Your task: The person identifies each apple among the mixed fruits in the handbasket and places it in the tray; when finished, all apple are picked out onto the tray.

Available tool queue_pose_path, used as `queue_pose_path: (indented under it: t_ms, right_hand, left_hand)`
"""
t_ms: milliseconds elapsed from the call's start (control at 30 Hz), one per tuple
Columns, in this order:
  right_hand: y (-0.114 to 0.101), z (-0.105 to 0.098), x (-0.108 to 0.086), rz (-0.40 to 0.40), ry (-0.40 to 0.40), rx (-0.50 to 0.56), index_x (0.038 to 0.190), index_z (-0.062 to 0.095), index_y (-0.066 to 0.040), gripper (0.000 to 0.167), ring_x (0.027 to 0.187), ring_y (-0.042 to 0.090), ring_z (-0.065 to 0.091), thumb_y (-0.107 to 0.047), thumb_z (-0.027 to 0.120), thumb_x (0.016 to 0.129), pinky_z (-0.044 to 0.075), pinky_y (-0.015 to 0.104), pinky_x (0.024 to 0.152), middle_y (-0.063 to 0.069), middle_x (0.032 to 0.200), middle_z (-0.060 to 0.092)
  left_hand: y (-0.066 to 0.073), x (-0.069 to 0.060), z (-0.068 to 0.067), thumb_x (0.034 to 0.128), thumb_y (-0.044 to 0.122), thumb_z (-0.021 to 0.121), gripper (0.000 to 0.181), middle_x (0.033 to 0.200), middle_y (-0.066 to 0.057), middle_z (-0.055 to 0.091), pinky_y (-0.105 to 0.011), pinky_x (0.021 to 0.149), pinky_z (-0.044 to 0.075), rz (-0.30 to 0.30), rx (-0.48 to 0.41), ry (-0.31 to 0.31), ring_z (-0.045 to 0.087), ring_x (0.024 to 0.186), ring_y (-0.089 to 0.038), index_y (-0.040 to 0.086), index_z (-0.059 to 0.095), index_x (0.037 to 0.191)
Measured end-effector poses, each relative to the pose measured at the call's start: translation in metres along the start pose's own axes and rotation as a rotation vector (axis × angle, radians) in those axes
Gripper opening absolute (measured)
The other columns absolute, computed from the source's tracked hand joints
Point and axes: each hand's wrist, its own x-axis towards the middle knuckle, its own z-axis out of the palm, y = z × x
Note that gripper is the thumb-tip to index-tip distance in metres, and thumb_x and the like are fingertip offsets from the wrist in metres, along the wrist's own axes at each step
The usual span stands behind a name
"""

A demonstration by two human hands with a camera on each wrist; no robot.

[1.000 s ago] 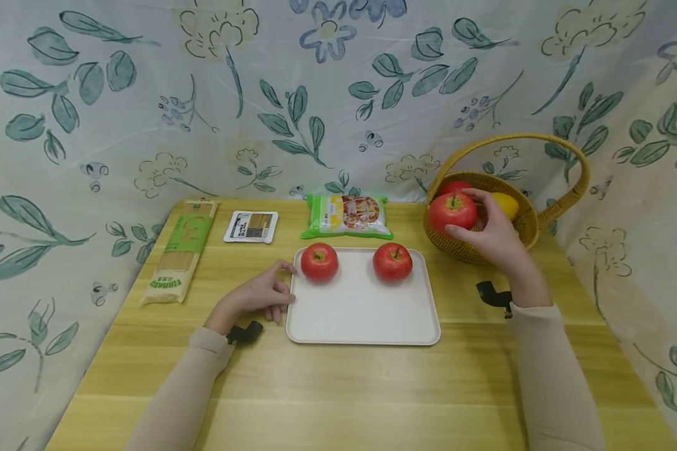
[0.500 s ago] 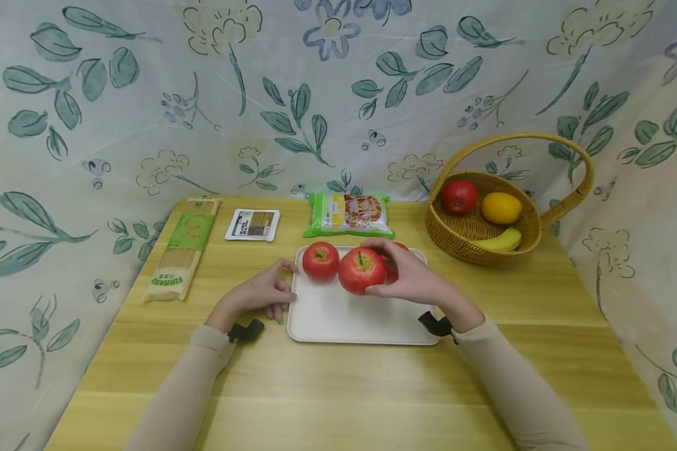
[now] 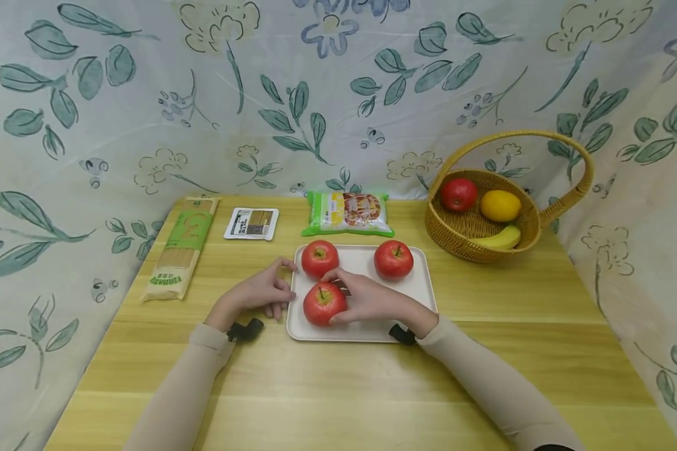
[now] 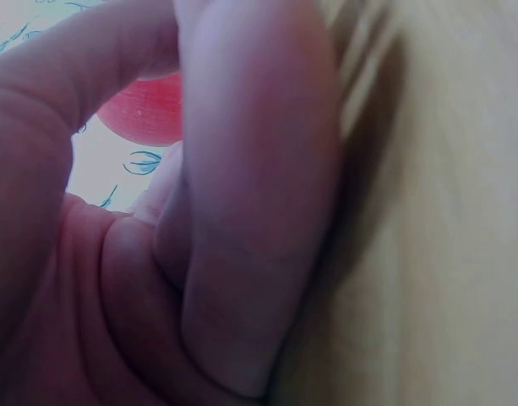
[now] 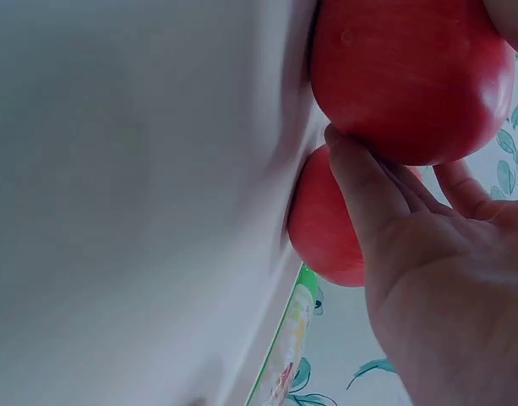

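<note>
My right hand (image 3: 367, 297) holds a red apple (image 3: 323, 305) with thumb and fingers around its right side, low over the front left of the white tray (image 3: 367, 326). In the right wrist view, that apple (image 5: 411, 76) looks to be touching the tray surface. Behind it on the tray sit two more red apples, one at the back left (image 3: 318, 258) and one at the back right (image 3: 393, 260). My left hand (image 3: 257, 291) rests at the tray's left edge, its thumb and index finger touching the rim, the other fingers loosely bent beside it.
A wicker basket (image 3: 451, 241) at the back right holds a red apple (image 3: 459, 194), a yellow lemon-like fruit (image 3: 500, 206) and a banana (image 3: 499, 239). Behind the tray lies a green-and-white food bag (image 3: 346, 213). A small flat packet (image 3: 251, 223) and a noodle pack (image 3: 182, 250) lie left.
My right hand has carried the apple from the basket leftward, across the tray, and down to its front left. The left hand has stayed at the tray's edge.
</note>
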Motion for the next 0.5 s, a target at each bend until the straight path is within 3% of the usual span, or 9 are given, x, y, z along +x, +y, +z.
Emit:
queue_pose_path:
  t_ms: [300, 400, 500]
  right_hand:
    - [0.002, -0.002, -0.004, -0.006, 0.016, -0.037, 0.143, 0.048, -0.016, 0.071, 0.138, 0.02, 0.06, -0.03, 0.088, 0.086, 0.05, 0.042, 0.118, 0.001, 0.144, 0.063]
    - [0.001, -0.018, -0.018, -0.001, 0.087, -0.01, 0.143, 0.05, -0.014, 0.073, 0.139, 0.026, 0.06, -0.029, 0.09, 0.085, 0.048, 0.045, 0.12, 0.004, 0.144, 0.063]
    - [-0.002, -0.051, -0.042, 0.009, 0.223, 0.026, 0.144, 0.05, -0.009, 0.071, 0.137, 0.033, 0.061, -0.025, 0.089, 0.087, 0.048, 0.051, 0.12, 0.012, 0.142, 0.064]
  left_hand:
    - [0.003, -0.001, 0.001, 0.0968, 0.019, 0.073, 0.064, 0.074, -0.006, 0.069, -0.028, 0.048, 0.056, -0.004, 0.013, -0.001, 0.068, 0.053, -0.018, 0.015, 0.031, 0.146]
    - [0.003, 0.0, 0.002, 0.0969, 0.018, 0.073, 0.064, 0.074, -0.006, 0.069, -0.028, 0.048, 0.056, 0.001, 0.012, -0.002, 0.068, 0.052, -0.018, 0.015, 0.031, 0.146]
    - [0.002, 0.001, 0.002, 0.0969, 0.019, 0.073, 0.064, 0.075, -0.006, 0.069, -0.028, 0.048, 0.055, 0.003, 0.015, 0.001, 0.068, 0.052, -0.018, 0.015, 0.032, 0.145]
